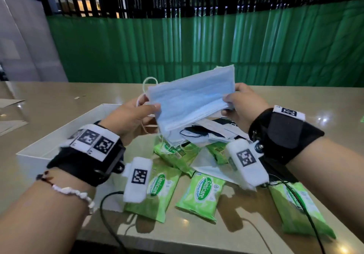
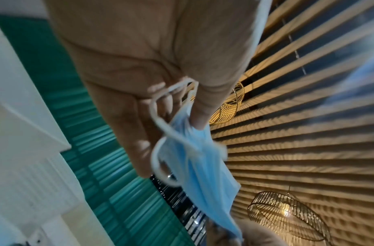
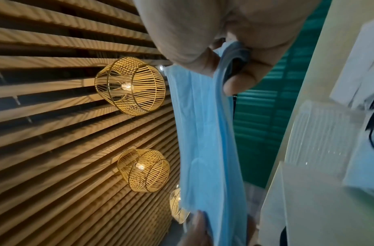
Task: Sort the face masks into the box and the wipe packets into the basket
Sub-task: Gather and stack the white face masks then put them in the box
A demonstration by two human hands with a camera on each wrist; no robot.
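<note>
Both hands hold a stack of light blue face masks [image 1: 194, 100] up above the table. My left hand [image 1: 136, 113] pinches the stack's left end [image 2: 194, 149], ear loops trailing over the fingers. My right hand [image 1: 239, 104] pinches the right end [image 3: 205, 133] between thumb and fingers. Below lie more masks, white and black [image 1: 212, 131], in a loose pile. Several green wipe packets [image 1: 201, 194] are spread on the table near me. A white open box [image 1: 59, 135] stands at the left, under my left wrist. No basket shows in any view.
The beige table [image 1: 295, 100] runs back to a green corrugated wall [image 1: 197, 46]. Black cables [image 1: 110, 224] cross the front edge by the packets. Paper sheets [image 1: 9, 103] lie at the far left. Wicker lamps [image 3: 129, 86] hang overhead.
</note>
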